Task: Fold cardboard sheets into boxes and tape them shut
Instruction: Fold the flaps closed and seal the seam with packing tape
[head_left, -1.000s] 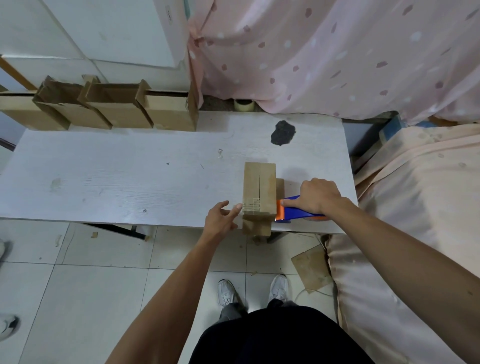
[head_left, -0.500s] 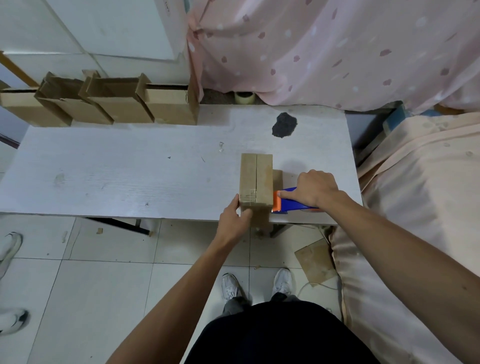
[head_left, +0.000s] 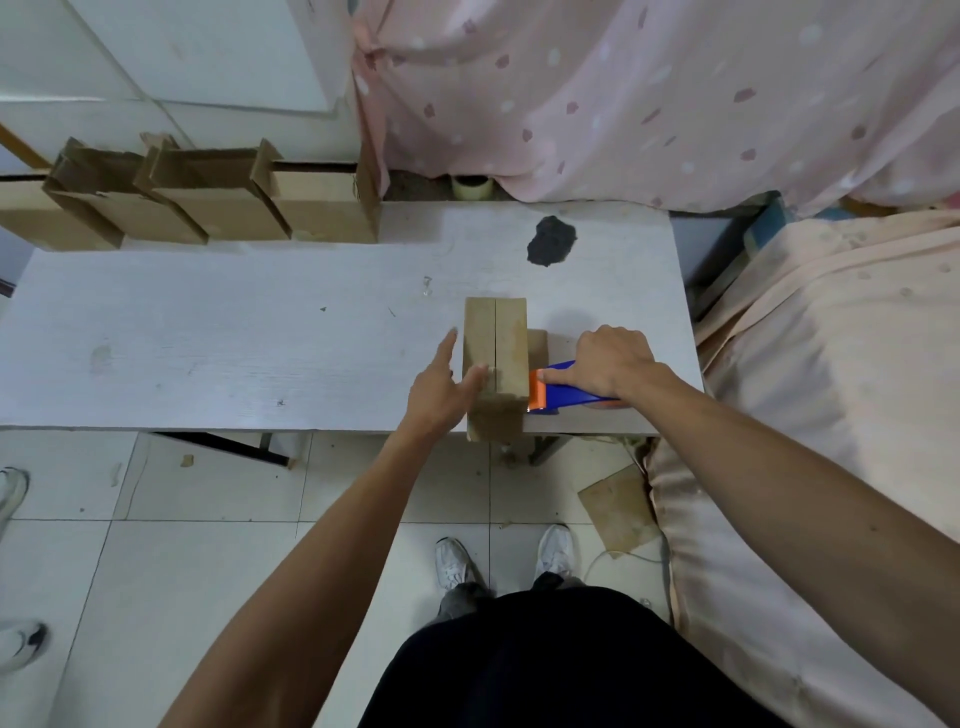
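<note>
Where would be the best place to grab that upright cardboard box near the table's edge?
Probably from above, across the narrow top of the cardboard box: thumb on one long side wall, fingers on the other. Come in from the left, where the left hand touches it; the right hand holds the tape dispenser at its right wall.

no readable text, labels, numbers
</note>
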